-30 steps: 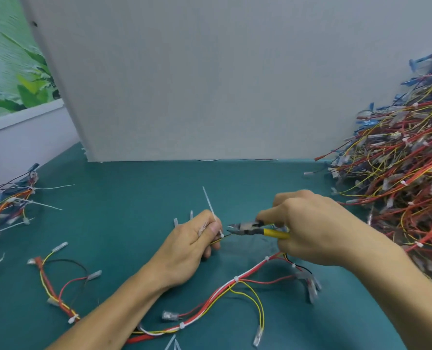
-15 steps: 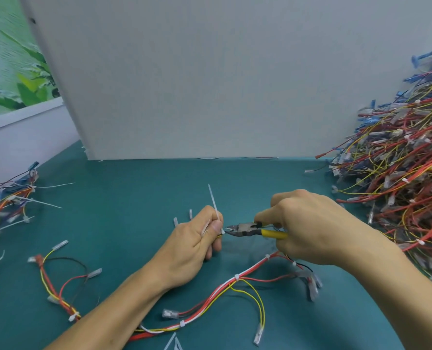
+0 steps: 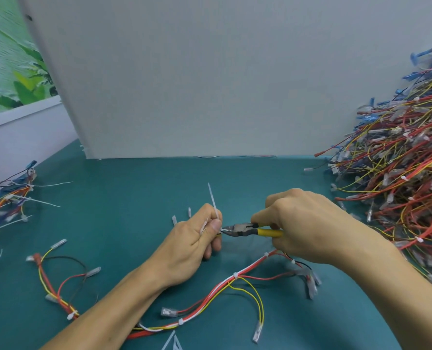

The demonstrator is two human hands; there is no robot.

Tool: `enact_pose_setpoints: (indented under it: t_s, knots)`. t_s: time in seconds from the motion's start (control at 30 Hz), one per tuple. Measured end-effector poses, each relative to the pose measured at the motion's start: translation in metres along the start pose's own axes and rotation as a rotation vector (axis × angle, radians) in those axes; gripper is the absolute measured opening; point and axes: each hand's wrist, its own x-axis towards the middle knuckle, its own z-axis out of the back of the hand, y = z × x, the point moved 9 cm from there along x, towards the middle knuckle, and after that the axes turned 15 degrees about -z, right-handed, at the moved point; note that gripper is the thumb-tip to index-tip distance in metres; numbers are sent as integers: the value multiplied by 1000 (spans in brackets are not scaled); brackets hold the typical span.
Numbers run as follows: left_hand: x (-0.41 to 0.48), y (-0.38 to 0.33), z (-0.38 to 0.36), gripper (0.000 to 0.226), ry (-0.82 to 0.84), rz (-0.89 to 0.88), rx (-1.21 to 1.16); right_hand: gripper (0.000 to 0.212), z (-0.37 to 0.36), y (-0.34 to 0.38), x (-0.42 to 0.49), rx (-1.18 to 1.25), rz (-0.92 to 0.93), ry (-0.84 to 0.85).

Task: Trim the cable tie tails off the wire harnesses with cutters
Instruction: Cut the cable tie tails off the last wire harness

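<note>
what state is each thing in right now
left hand, pinching the cable tie tail
right hand, gripping the cutters
cutters, tips at the tail's base, jaws nearly shut
cable tie tail, sticking up, apparently uncut
harness, lying on the mat below both hands
left bundle, long tails untrimmed

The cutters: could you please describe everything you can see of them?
The cutters are small diagonal pliers with a dark metal head and yellow-sleeved handles. The right hand holds them by the handles, about level above the green table, tips pointing left. The tips sit at the base of the white tie tail pinched in the left hand.
</note>
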Motion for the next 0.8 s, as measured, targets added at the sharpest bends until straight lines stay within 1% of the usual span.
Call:
enact_pose_setpoints:
  t_s: [0.13, 0.27, 0.53, 0.8]
  knots:
    - [0, 0, 0, 20, -3, 2, -15, 33, -1, 2, 0, -3, 8, 10]
    - [0, 0, 0, 21, 2, 12, -16, 25, -1, 3, -1, 4, 16, 17]
    - [1, 1, -1, 17, -2, 5, -38, 30, -2, 5, 0, 19, 19, 15]
    - [1, 1, -1, 17, 4, -3, -31, 17, -1, 7, -3, 8, 43, 10]
